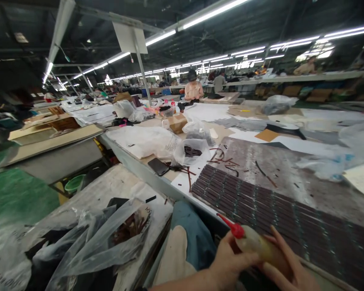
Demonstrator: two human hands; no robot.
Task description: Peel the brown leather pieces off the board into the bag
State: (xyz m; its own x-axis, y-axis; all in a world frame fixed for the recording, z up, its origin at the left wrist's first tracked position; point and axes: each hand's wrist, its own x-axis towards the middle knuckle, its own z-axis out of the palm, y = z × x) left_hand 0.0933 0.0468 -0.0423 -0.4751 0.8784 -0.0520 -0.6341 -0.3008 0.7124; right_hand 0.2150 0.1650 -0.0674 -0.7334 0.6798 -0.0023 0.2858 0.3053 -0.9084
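Observation:
A squeeze bottle (261,244) with a yellowish body and a pointed red nozzle lies tilted between my two hands at the lower right. My left hand (230,260) is closed around its neck end, just below the red cap. Around the wider rear part wrap the fingers of my right hand (291,268). The nozzle points up and to the left. Just beyond the bottle, long dark brown strips (239,198) lie side by side on the table, crossed by rows of shiny greenish marks.
A black phone (158,166) lies near the table edge, beside an open plastic bag (191,151) of dark pieces. Loose brown strips (189,178) are scattered nearby. At lower left, plastic bags (109,242) cover a side table. A person (193,88) sits farther back.

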